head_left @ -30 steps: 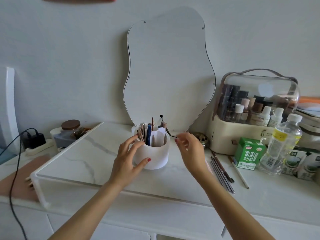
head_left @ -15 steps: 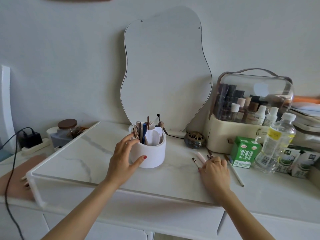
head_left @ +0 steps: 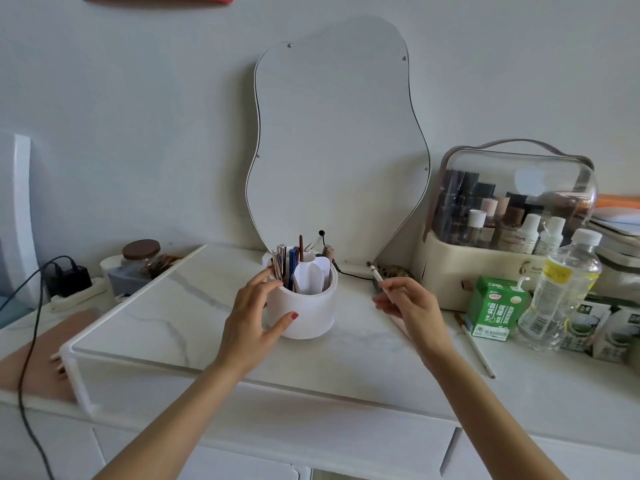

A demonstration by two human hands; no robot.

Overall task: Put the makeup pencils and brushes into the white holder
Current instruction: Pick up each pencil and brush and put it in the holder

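Nearest, at four o'clock, one thin brush (head_left: 476,348) lies flat on the marble counter (head_left: 194,306), not yet collected. Further in, the left hand (head_left: 251,315) curls round the white holder (head_left: 304,311), thumb on its front wall, steadying it. The right hand (head_left: 410,303) pinches a white makeup pencil (head_left: 376,274), its long axis tilted up toward eleven o'clock. The holder's open top lies at nine o'clock from that pencil, so the right hand is the one to deliver it.
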